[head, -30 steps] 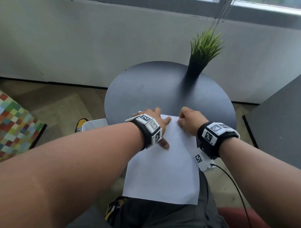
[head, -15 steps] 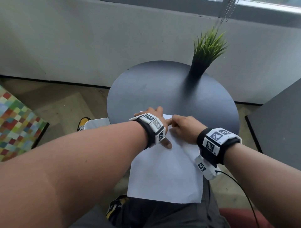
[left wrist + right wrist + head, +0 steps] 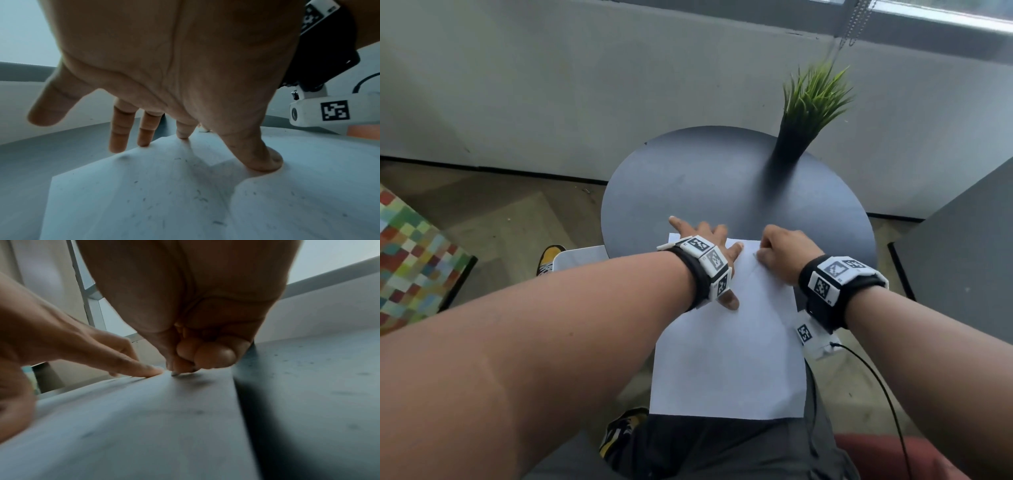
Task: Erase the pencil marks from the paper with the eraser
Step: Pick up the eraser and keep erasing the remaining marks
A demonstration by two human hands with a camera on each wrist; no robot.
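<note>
A white sheet of paper lies on the near edge of a round dark table and overhangs toward my lap. My left hand lies flat with fingers spread on the sheet's far left corner, thumb pressing the paper. My right hand is curled in a fist at the far right corner, pinching the eraser. Only the eraser's small grey tip shows under the fingers, touching the sheet. A faint pencil line runs beside the fist. Dark crumbs dot the paper in the left wrist view.
A black pot of green grass stands at the table's far right. A dark cabinet is close on the right, a chequered cushion and a white bin on the left. A cable hangs from my right wrist.
The right fist slid left to the left index finger half a second ago and is now back to the right. The left fingers have spread wider.
</note>
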